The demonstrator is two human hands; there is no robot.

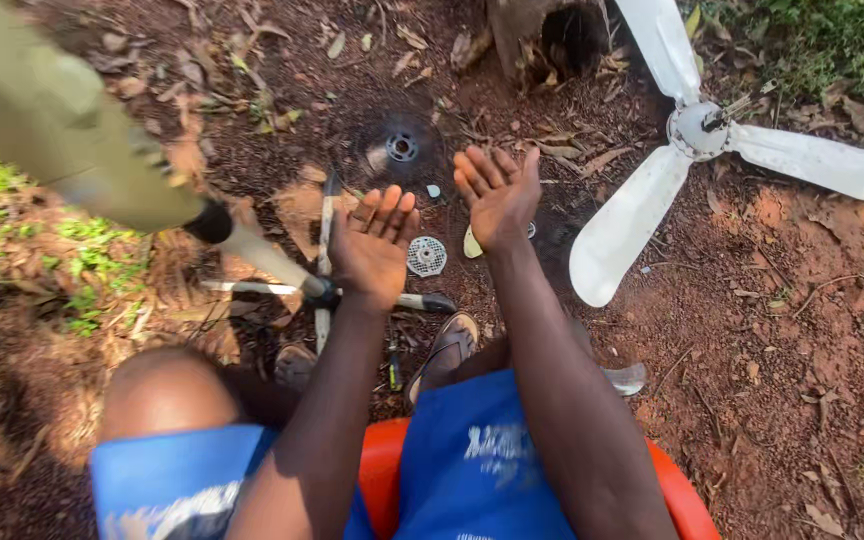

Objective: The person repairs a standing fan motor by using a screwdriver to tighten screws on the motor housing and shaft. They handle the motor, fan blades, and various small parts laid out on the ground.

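My left hand [374, 240] and my right hand [497, 192] are both held out in front of me, palms up, fingers spread, holding nothing. Below them on the red earth lie a small round perforated metal disc [427, 256], a dark round part with a metal hub [401, 147] and a small pale piece [472, 243]. The left hand hovers over a cross-shaped fan stand base [324, 290] of pale metal bars.
A white three-bladed fan rotor [697, 135] lies to the right. An olive-green fan body on a pole [62, 110] leans in from the upper left. I sit on an orange stool [387, 470], with sandals [450, 340] on my feet. Grass borders the left side.
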